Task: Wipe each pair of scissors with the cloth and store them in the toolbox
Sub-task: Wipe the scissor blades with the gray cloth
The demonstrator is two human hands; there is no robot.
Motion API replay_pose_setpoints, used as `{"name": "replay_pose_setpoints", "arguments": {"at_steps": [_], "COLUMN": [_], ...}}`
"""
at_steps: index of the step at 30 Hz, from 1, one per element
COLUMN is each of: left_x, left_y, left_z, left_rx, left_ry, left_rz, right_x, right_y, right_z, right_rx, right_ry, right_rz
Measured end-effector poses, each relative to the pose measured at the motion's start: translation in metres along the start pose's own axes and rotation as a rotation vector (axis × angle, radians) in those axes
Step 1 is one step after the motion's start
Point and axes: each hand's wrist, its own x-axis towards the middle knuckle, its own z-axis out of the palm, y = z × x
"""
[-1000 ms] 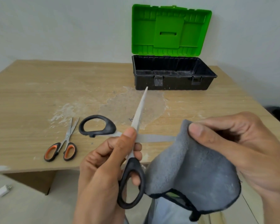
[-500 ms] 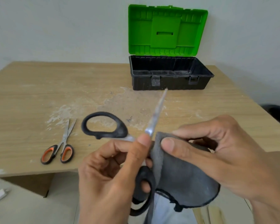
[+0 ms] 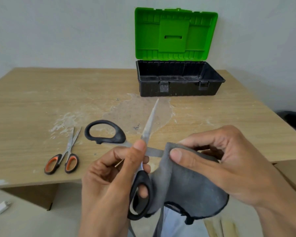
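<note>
We see the black scissors [image 3: 150, 121] spread wide in a cross, with dull steel blades and thick matte plastic loops. The left hand [image 3: 109, 182] grips them near the pivot: its fingers [image 3: 138, 150] curl tight, thumb pressed on the upright blade, and one fingertip shows through the lower loop. The right hand [image 3: 232, 168] pinches the cloth [image 3: 191, 190], a soft grey fleecy piece with a dark stitched hem, folded round the sideways blade between thumb and bent fingers [image 3: 181, 156]. All this hangs over the near edge of the table [image 3: 32, 103], pale wood grain smeared with white residue. The orange scissors [image 3: 65, 156], slim and nearly closed, lie flat to the left. The toolbox [image 3: 178, 89], ribbed black plastic, stands at the back with its green lid [image 3: 176, 33] upright
</note>
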Motion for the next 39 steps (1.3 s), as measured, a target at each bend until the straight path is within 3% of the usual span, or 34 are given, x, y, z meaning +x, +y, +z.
{"name": "replay_pose_setpoints", "arguments": {"at_steps": [25,33,39], "left_x": [-0.007,-0.004,-0.006], "left_y": [-0.001,0.017,0.014], "left_z": [0.004,0.001,0.002], "left_rx": [0.020,-0.072,-0.007], "left_ry": [0.022,0.143,0.100], "left_rz": [0.065,0.039,0.129], "right_x": [0.000,-0.008,-0.011], "right_y": [0.003,0.016,0.017], "right_z": [0.001,-0.011,-0.014], "right_rx": [0.077,0.371,0.366], "right_ry": [0.006,0.037,0.068], "right_rz": [-0.036,-0.013,-0.005]}}
